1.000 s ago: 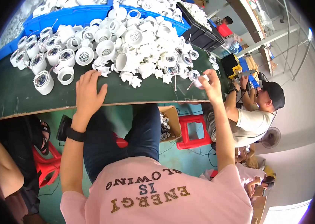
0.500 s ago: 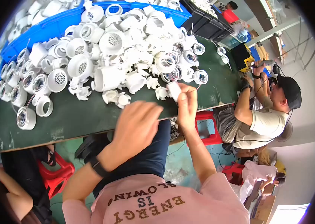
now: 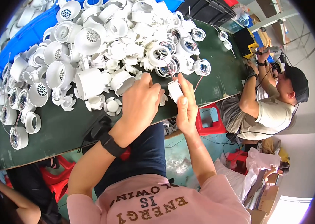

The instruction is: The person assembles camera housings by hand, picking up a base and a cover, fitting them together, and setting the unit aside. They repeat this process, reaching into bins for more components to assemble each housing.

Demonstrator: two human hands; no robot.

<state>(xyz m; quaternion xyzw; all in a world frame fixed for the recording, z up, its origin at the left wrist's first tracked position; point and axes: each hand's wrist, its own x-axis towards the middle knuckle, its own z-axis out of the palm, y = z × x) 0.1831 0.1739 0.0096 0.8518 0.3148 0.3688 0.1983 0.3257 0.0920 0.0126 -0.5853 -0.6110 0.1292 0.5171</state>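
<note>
My right hand [image 3: 188, 112] grips a small white rectangular block [image 3: 174, 92] between thumb and fingers, over the front edge of the green table. Thin reddish wires [image 3: 169, 69] run near the top of the block toward the round white units behind it. Close by on the left, my left hand [image 3: 139, 106] has its fingers curled in; whether anything is pinched in them is hidden. White finned caps [image 3: 112, 106] lie beside it on the table. Past both hands rises a heap of white plastic housings [image 3: 90, 36], some with round grilles.
A blue bin [image 3: 27, 31] of white parts and a black crate [image 3: 208, 13] stand behind the heap. Round units with lens-like faces [image 3: 203, 67] lie right on the green table [image 3: 64, 134]. A co-worker in a black cap [image 3: 295, 84] sits at right; another person's arm [image 3: 19, 198] shows lower left.
The view has shifted, so the heap sits further left and higher. My left hand has come nearer the white block and its fingers are more curled. My right hand still holds the block.
</note>
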